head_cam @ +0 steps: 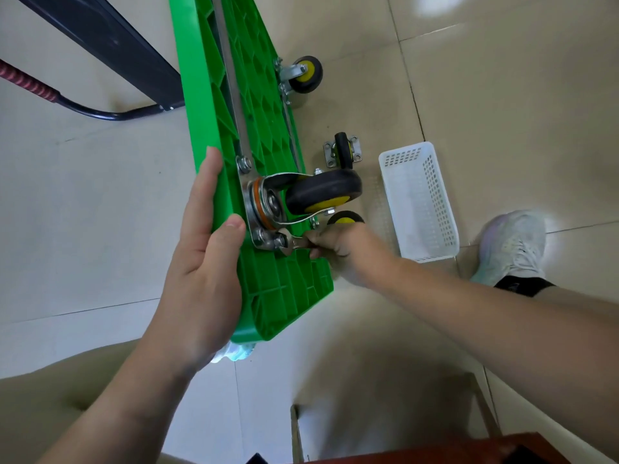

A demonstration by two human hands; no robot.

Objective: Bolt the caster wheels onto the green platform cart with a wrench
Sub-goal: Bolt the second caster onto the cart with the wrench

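The green platform cart [268, 283] stands on its long edge on the tiled floor, ribbed underside facing right. My left hand [204, 249] holds its upper edge, thumb hooked over the rim. A swivel caster [321, 195] with a black and yellow wheel sits on its steel plate at the near end. My right hand [338, 249] grips a small silver wrench [293, 244] whose jaw sits on the plate's near bolt [278, 241]. Another caster [303, 75] is mounted at the far end. A loose caster [343, 150] lies on the floor beside the cart. A further wheel [345, 218] peeks out above my right hand.
A white perforated basket [418, 202] lies on the floor to the right. My shoe [512, 246] is beside it. The cart's black handle with a red grip [37, 90] lies at the left. A chair leg [294, 433] and a brown edge are at the bottom.
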